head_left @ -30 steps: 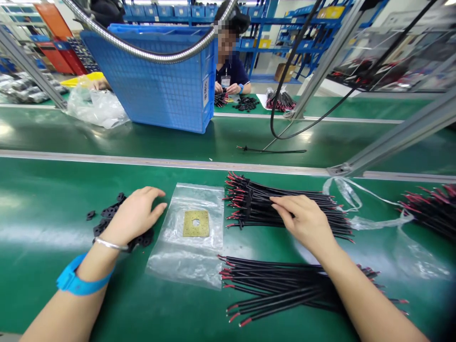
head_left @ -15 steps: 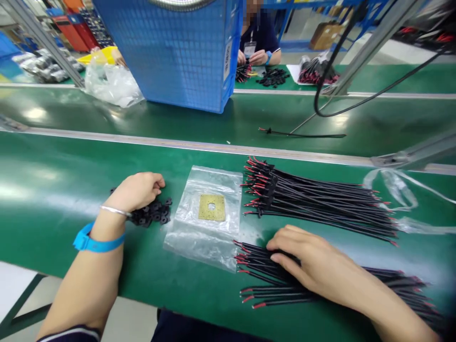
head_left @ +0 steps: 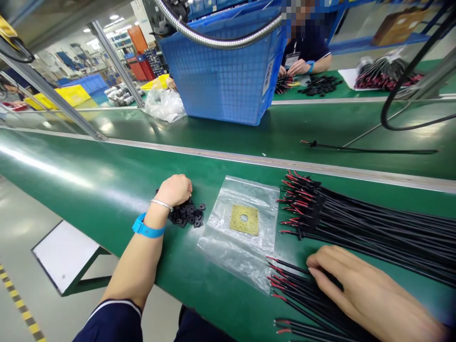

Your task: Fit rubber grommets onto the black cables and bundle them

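Observation:
My left hand (head_left: 174,190) is curled into a loose fist on a pile of small black plastic pieces (head_left: 188,216); what its fingers hold is hidden. My right hand (head_left: 359,289) lies flat, fingers stretched, on the near bundle of black wires with red tips (head_left: 299,294). A second, larger wire bundle (head_left: 356,223) lies just beyond it. Between the hands sits a clear plastic bag (head_left: 238,237) with a yellow square pad (head_left: 244,219) on it.
A blue mesh crate (head_left: 221,76) stands on the far belt beside a crumpled plastic bag (head_left: 164,104). A lone black cable (head_left: 356,148) lies on that belt. Across it, another person's hands (head_left: 295,69) work on wires and black parts. A metal rail (head_left: 249,159) divides the belts.
My right hand left the far wire bundle and came down onto the near one. My left hand closed over the black pieces. The view swung left.

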